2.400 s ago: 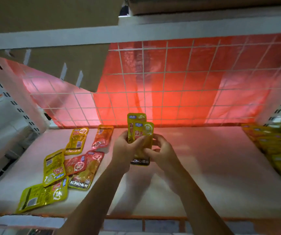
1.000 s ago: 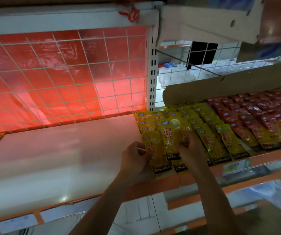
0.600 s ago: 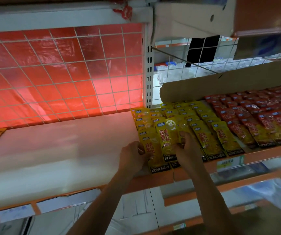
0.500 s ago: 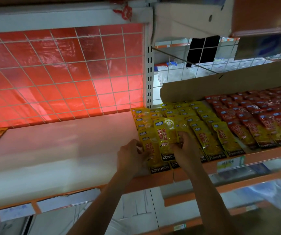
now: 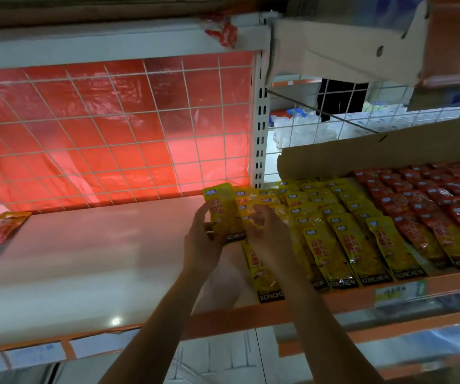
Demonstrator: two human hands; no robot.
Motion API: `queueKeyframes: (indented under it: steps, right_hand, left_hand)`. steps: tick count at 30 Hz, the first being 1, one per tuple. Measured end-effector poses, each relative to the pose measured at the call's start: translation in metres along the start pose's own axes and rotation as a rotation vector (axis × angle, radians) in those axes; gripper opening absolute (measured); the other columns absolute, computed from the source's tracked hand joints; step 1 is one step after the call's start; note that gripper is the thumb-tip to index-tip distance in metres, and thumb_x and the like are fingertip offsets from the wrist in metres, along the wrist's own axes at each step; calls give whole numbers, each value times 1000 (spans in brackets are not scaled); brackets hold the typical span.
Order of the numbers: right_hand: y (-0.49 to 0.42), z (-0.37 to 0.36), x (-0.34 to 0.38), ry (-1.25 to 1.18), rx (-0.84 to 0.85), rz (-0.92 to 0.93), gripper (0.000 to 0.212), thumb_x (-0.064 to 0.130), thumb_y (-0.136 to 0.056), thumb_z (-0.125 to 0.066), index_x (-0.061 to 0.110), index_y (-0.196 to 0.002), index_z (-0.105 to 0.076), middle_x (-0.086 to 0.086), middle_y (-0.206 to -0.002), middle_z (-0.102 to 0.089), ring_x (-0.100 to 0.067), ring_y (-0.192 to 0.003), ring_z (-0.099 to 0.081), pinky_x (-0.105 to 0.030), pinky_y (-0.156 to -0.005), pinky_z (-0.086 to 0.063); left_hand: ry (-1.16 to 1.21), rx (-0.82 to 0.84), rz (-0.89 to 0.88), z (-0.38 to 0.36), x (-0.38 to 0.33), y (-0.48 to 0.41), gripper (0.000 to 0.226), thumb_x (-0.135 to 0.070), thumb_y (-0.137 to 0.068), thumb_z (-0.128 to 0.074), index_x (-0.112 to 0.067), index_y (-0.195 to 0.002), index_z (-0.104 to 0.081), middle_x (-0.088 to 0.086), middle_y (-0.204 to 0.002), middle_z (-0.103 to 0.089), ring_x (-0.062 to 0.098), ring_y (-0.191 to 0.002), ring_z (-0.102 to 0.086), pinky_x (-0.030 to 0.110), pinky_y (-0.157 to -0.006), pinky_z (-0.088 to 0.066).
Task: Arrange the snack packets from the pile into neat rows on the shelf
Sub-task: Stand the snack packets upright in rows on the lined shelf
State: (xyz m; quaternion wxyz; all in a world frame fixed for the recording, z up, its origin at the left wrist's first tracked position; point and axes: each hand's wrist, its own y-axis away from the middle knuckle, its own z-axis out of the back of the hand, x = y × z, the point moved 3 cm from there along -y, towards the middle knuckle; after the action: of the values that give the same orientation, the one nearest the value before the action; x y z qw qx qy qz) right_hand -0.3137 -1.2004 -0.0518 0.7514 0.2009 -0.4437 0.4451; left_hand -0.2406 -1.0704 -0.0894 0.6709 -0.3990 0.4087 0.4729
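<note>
Glossy plastic packets [image 5: 345, 245]; smooth shelf [image 5: 84, 259]; wire grid [image 5: 112, 134]; matt cardboard [image 5: 389, 151].

Yellow packets [image 5: 345, 245], red packets [image 5: 423, 217], white wire grid [image 5: 112, 134] over red sheet [image 5: 129, 112].

A yellow snack packet [image 5: 224, 214] has been lifted up off the yellow rows [image 5: 334, 225] and is now held above the shelf [image 5: 84, 267] by the left hand [image 5: 202, 242]. Half a second ago it was pressed down among them. The right hand [image 5: 269, 239] has been raised too, and its fingers [image 5: 259, 217] are curled beside the packet.
</note>
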Motion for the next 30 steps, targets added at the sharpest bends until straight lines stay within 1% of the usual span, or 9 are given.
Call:
queueKeyframes:
  steps: [4,8,11,15,17,21,24,27,30]
  right_hand:
    - [-5,-4,1,18,-7,19,41,9,-89,-55,13,-130,-53,-5,-125,-61,-16,-117,-56,-24,-91,-40]
    - [-11,-8,4,34,-21,30,39,7,-88,-55,11,-127,-55,-5,-124,-61,-15,-114,-57,-24,-92,-40]
    - [-16,-12,7,50,-20,47,37,8,-88,-56,11,-125,-58,-5,-123,-62,-17,-113,-57,-26,-95,-40]
    - [-24,-20,15,72,-35,74,33,9,-87,-59,10,-120,-60,-5,-118,-64,-18,-112,-58,-25,-94,-40]
    - [-29,-27,19,97,-35,96,32,10,-87,-59,9,-119,-61,-6,-117,-65,-19,-112,-58,-29,-95,-43]
    - [-36,-45,30,192,4,142,34,14,-90,-57,10,-124,-59,-8,-123,-63,-23,-117,-55,-34,-102,-39]
    - [-38,-65,39,288,17,190,38,14,-91,-55,11,-129,-56,-9,-130,-58,-25,-123,-50,-31,-104,-31]
    - [-40,-97,55,351,79,233,42,18,-93,-53,14,-135,-50,-6,-138,-52,-22,-130,-42,-25,-108,-23]
    - [-37,-136,78,343,145,263,43,20,-94,-53,16,-136,-49,-3,-140,-50,-20,-132,-39,-24,-109,-24]
  left_hand:
    - [-251,-2,43,10,12,-30,54,-22,-86,-68,-24,-136,-48,5,-110,-70,14,-82,-63,26,-80,-48]
    - [-512,142,77,5,17,-54,54,-35,-86,-67,-23,-136,-50,6,-124,-64,25,-108,-61,31,-91,-45]
    - [-687,180,22,0,12,-66,44,-38,-87,-63,-25,-128,-57,8,-125,-63,30,-113,-58,32,-90,-43]
    - [-775,195,20,-6,10,-75,41,-44,-89,-57,-32,-128,-55,9,-122,-63,31,-110,-59,34,-86,-46]
    - [-813,204,10,-7,11,-77,40,-48,-89,-55,-34,-127,-54,9,-119,-61,31,-108,-59,34,-83,-46]
    - [-803,181,-52,3,13,-79,41,-48,-95,-46,-34,-134,-47,9,-120,-54,29,-112,-54,38,-89,-46]
    - [-813,93,-111,26,18,-80,39,-42,-98,-43,-30,-134,-47,5,-127,-53,24,-118,-50,35,-95,-43]
    - [-859,9,-186,62,25,-79,36,-39,-98,-43,-28,-132,-51,0,-132,-54,19,-121,-49,31,-99,-42]
    - [-905,-22,-194,107,37,-77,35,-38,-97,-47,-28,-130,-52,-3,-134,-55,18,-121,-49,31,-101,-42]
